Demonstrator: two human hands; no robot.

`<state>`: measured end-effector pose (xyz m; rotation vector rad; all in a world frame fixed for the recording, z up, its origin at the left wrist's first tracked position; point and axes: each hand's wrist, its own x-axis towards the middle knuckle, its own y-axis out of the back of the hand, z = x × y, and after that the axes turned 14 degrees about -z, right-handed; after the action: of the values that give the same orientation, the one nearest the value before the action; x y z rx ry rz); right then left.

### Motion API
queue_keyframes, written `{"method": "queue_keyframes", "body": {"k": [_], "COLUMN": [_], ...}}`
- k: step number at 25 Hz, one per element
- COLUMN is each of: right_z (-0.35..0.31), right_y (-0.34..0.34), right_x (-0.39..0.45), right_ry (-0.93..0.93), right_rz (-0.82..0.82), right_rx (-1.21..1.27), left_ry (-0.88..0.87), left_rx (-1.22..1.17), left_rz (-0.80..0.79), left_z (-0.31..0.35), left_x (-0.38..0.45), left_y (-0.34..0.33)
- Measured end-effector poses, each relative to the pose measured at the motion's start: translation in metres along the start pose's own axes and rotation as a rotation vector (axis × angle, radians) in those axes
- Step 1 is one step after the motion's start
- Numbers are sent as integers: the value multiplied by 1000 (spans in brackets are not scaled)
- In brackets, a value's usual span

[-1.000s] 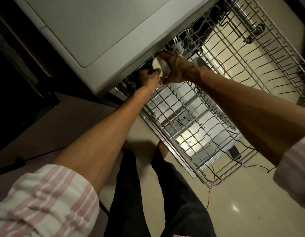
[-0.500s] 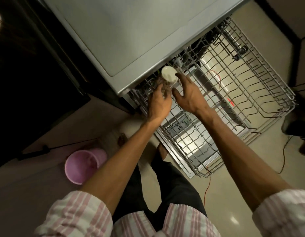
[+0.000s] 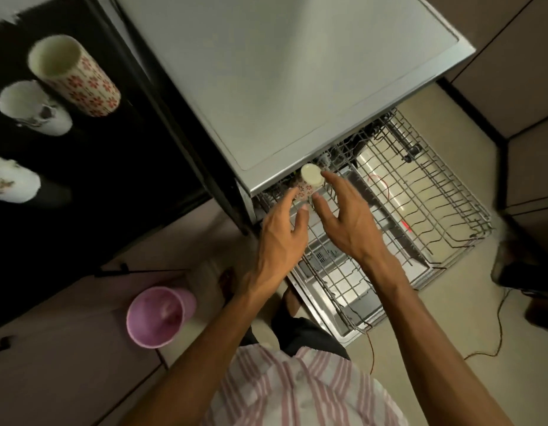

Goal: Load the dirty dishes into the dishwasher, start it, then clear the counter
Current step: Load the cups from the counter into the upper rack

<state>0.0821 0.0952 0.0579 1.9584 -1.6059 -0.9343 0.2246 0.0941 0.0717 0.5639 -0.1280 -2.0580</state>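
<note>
A flower-patterned cup point(image 3: 308, 182) stands upside down at the back left of the pulled-out wire rack point(image 3: 426, 195) of the dishwasher point(image 3: 285, 81). My left hand point(image 3: 281, 232) hovers just below the cup with fingers spread, one fingertip near its side. My right hand point(image 3: 343, 216) is open beside it, fingertips close to the cup's base. On the black counter at the left stand a tall flower-patterned cup point(image 3: 73, 75), a white mug point(image 3: 33, 107) and another white cup point(image 3: 11, 179).
A pink bucket point(image 3: 159, 315) sits on the floor at the left of my legs. The open dishwasher door point(image 3: 343, 309) lies under the rack. Red and black cables point(image 3: 497, 333) trail over the floor at the right. Cabinets stand at the far right.
Both hands have let go of the cup and drawn back from it, fingers spreading. The camera has risen, bringing the counter cups into view.
</note>
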Motion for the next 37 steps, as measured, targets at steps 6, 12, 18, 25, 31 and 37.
{"method": "queue_keyframes", "body": {"k": [6, 12, 18, 25, 31, 37], "right_z": [-76, -140, -200, -272, -297, -297], "right_y": [-11, -34, -63, -97, -116, -118], "right_x": [13, 50, 94, 191, 264, 267], "right_ry": [91, 179, 284, 347, 199, 157], "right_rz": [16, 2, -68, -123, -184, -142], "right_rx": [40, -28, -75, -184, -395, -344], "left_ry": [-44, -72, -76, -20, 23, 31], "left_rx": [33, 104, 63, -18, -51, -85], "left_rz": [145, 327, 462, 586, 589, 566], "left_z": [1, -12, -28, -50, -62, -68], "left_x": [-24, -31, -34, -42, -48, -44], "left_y": [66, 142, 209, 271, 295, 298]}}
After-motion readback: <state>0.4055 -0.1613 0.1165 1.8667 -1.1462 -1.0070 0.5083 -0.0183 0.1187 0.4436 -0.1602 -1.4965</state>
